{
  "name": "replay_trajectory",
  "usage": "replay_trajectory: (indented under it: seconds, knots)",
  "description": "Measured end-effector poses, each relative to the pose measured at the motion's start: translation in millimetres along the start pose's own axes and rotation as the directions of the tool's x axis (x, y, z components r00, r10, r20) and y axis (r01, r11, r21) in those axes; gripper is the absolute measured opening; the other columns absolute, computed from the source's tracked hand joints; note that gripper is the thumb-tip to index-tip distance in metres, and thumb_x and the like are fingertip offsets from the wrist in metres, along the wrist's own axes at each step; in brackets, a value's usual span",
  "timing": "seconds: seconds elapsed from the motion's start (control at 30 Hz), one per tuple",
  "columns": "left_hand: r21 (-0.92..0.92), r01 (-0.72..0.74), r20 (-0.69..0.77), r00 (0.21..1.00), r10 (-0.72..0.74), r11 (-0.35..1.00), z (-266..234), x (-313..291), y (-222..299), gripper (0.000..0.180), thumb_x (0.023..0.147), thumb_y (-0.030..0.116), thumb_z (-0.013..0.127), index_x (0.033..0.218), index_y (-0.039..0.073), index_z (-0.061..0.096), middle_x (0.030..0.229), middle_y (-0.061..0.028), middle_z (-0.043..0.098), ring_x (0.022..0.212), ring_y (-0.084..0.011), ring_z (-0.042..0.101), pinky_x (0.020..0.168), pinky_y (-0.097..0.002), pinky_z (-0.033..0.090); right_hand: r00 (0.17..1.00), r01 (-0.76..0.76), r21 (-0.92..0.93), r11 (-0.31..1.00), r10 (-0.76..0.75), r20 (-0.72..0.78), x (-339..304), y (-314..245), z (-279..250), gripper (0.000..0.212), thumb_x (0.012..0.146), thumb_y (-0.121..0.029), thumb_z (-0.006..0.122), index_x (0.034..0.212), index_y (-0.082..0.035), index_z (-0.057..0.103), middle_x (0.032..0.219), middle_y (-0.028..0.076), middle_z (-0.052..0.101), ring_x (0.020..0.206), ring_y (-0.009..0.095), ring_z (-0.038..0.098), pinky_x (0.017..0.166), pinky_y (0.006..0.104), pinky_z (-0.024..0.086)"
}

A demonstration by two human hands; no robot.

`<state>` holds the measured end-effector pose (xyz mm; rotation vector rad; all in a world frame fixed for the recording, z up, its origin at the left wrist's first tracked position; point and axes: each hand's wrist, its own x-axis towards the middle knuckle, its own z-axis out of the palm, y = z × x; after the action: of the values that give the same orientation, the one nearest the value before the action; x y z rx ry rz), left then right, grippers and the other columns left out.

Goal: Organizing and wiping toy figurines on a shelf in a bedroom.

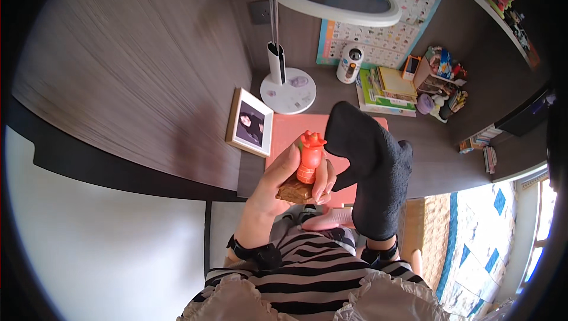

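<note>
A small orange-red figurine [311, 154] with a crown-like top and a brown base [294, 191] is in my left hand [278, 173]. The fingers and thumb are closed around it, and it stands upright over the desk's front edge. To its right my right hand [376, 173] is covered past the wrist by a black sock [378, 161]. The sock's upper part bends toward the upper left, close beside the figurine. My right fingers are hidden inside the fabric. Whether they are spread or closed cannot be made out.
A pink desk mat [293, 127] lies beneath my hands. Behind stand a ring-topped white lamp [288, 93], a framed photo [251, 123], a white bottle-shaped item [349, 64], stacked books [387, 90] and a toy-filled organizer [435, 78]. A pink object [327, 219] is near my lap.
</note>
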<state>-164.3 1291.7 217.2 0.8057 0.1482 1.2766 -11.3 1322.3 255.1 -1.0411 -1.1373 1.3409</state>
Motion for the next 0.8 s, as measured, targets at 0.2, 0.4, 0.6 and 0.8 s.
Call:
replay_trajectory:
  seconds: [0.2, 0.4, 0.6, 0.8]
  knots:
    - [0.139, 0.054, -0.067, 0.997, -0.045, 0.989, 3.7, -5.8, -19.9, 0.027, 0.090, 0.030, 0.045, 0.098, 0.004, 0.040, 0.070, -0.0083, 0.052, 0.063, -0.0113, 0.050, 0.051, -0.0230, 0.041, 0.867, 0.454, -0.869, 0.198, -0.322, 0.379, -21.3, -6.2, -10.1, 0.070, 0.045, -0.010, 0.075, 0.109, -0.008, 0.045, 0.084, 0.004, 0.055, 0.066, 0.017, 0.058, 0.060, 0.0302, 0.036]
    - [0.655, 0.125, -0.210, 0.977, 0.020, 0.745, 10.9, -1.9, -28.5, 0.018, 0.086, 0.015, 0.054, 0.092, 0.002, 0.043, 0.070, -0.0042, 0.054, 0.057, -0.0041, 0.048, 0.049, -0.0192, 0.036, 0.876, 0.415, -0.897, 0.150, -0.330, 0.350, -17.4, 15.1, -12.4, 0.033, 0.060, -0.003, 0.057, 0.093, -0.008, 0.051, 0.078, 0.009, 0.054, 0.072, 0.027, 0.048, 0.063, 0.0372, 0.036]
    - [0.866, 0.189, -0.248, 0.966, 0.069, 0.463, 23.2, -6.1, -20.4, 0.018, 0.082, 0.015, 0.059, 0.087, 0.002, 0.048, 0.063, -0.0050, 0.052, 0.053, -0.0095, 0.052, 0.049, -0.0233, 0.039, 0.840, 0.493, -0.859, 0.138, -0.331, 0.430, -19.1, -3.4, -13.9, 0.032, 0.063, -0.006, 0.053, 0.094, -0.012, 0.054, 0.077, 0.009, 0.054, 0.082, 0.033, 0.040, 0.060, 0.0391, 0.036]
    - [0.899, 0.200, -0.192, 0.980, -0.060, 0.390, 26.3, -9.7, -18.7, 0.020, 0.083, 0.020, 0.056, 0.089, 0.002, 0.049, 0.070, -0.0105, 0.056, 0.058, -0.0186, 0.057, 0.055, -0.0287, 0.042, 0.855, 0.511, -0.860, 0.010, -0.113, 0.506, -33.6, -22.4, -22.3, 0.030, 0.070, -0.007, 0.051, 0.098, -0.016, 0.053, 0.073, 0.007, 0.054, 0.082, 0.031, 0.041, 0.051, 0.0340, 0.042]
